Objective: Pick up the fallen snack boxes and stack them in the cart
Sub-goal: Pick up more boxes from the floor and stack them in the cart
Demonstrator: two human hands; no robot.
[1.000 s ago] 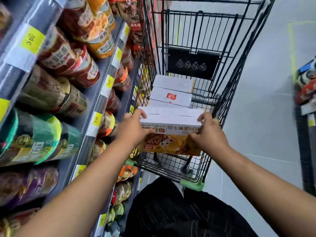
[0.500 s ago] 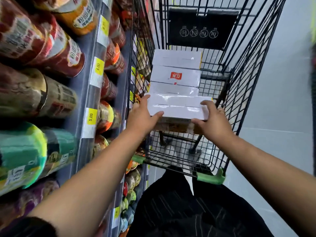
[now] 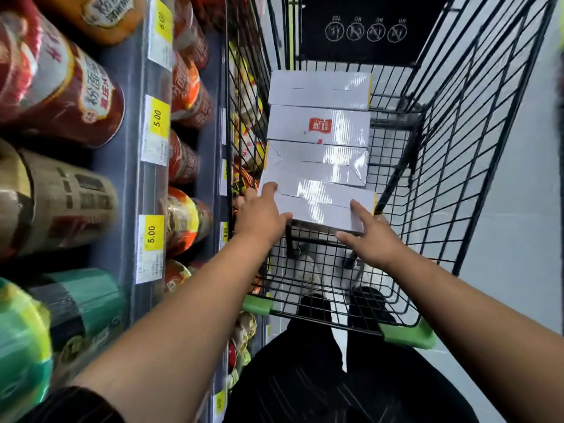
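Touching nearest snack box point(image 3: 320, 206) in cart point(image 3: 457, 141): left hand point(image 3: 261, 213) at left end, right hand point(image 3: 370, 239) at right corner, both uncurled.

white snack boxes point(image 3: 317, 166), black wire cart point(image 3: 451, 166), green corner bumpers point(image 3: 409, 334)

The light is bright and even. White glare streaks the film-wrapped snack boxes point(image 3: 317, 166) just beyond the fingers point(image 3: 270, 189). Left of the fingers, the noodle cups point(image 3: 61, 87) on the shelf point(image 3: 128, 132) smear with motion blur, worst at the frame edge. Right of them, wide-angle distortion splays the cart point(image 3: 457, 148) wires outward. Shadows are soft.
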